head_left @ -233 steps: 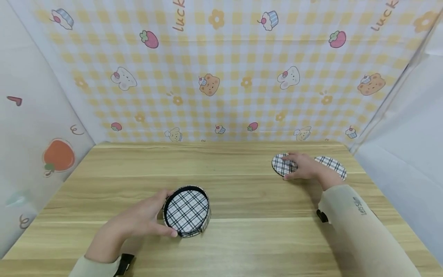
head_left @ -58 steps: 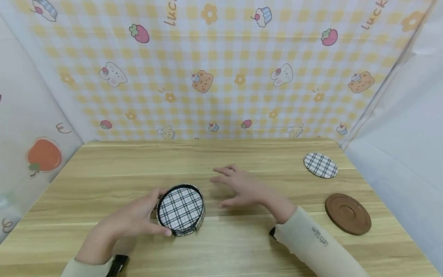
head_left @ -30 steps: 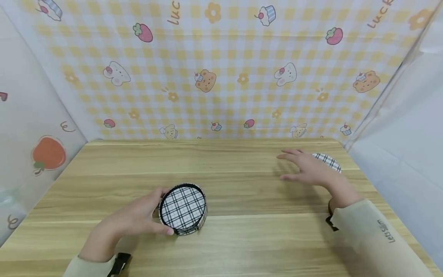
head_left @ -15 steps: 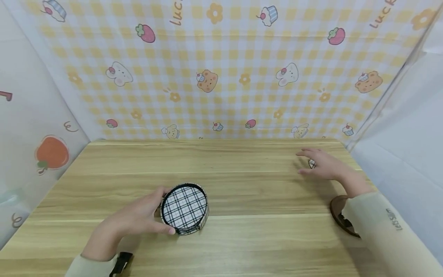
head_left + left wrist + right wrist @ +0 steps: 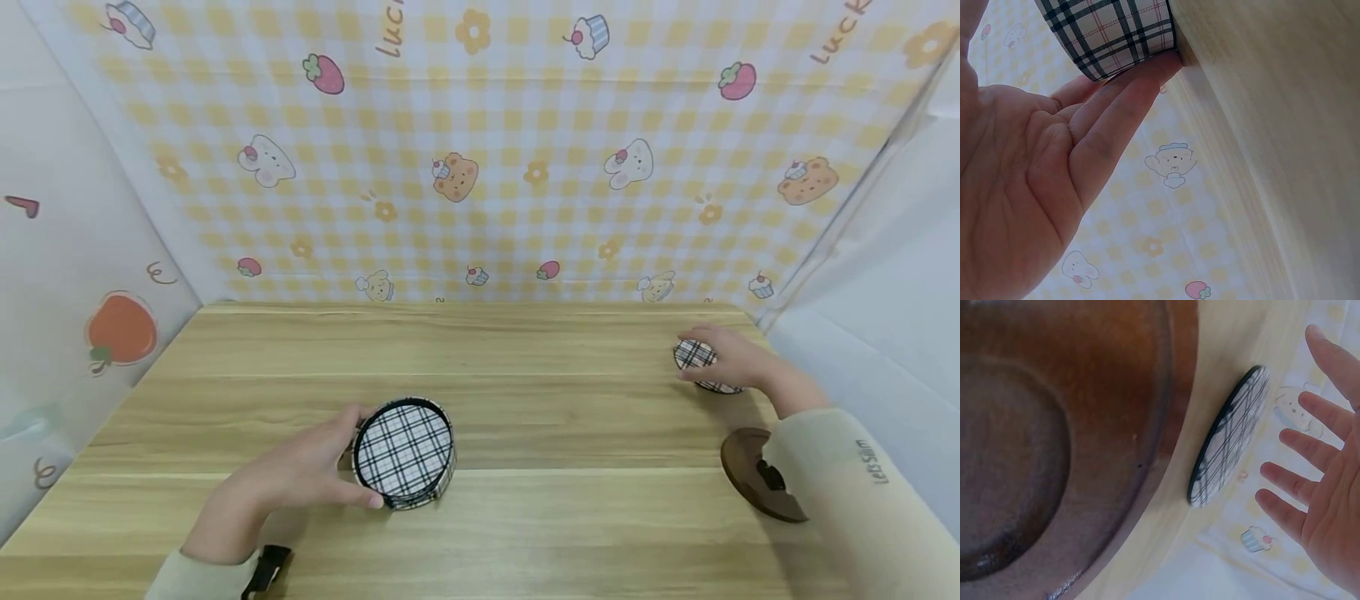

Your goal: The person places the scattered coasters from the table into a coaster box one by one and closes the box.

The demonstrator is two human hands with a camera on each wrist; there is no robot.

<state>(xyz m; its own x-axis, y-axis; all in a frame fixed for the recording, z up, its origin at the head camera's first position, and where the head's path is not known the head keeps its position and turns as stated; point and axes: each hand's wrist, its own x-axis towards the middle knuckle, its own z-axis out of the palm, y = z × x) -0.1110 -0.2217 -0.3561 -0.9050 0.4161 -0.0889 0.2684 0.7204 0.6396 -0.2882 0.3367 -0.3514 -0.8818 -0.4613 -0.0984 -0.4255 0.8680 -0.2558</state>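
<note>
My left hand point(image 5: 300, 475) grips a round plaid coaster holder point(image 5: 442, 487), its thumb at the near side and its fingers behind. A plaid coaster point(image 5: 405, 450) lies inside, below the holder's black-lined rim. In the left wrist view, fingers of the left hand point(image 5: 1022, 181) lie along the lower edge of the holder's plaid wall point(image 5: 1116, 34). At the far right, my right hand point(image 5: 738, 360) is over another plaid coaster point(image 5: 693, 353), partly covering it. The right wrist view has the right hand point(image 5: 1329, 487) with fingers spread, apart from that coaster point(image 5: 1232, 440).
A brown round saucer point(image 5: 750, 475) lies on the wooden table point(image 5: 540, 517) under the right forearm, whose sleeve partly covers it. A patterned yellow check cloth point(image 5: 495, 192) hangs along the table's back edge, with white sheets at both sides.
The coaster first under my right hand is gone from its spot. The right hand was later near the holder, then moved right over the other coaster. The left hand keeps its grip.
</note>
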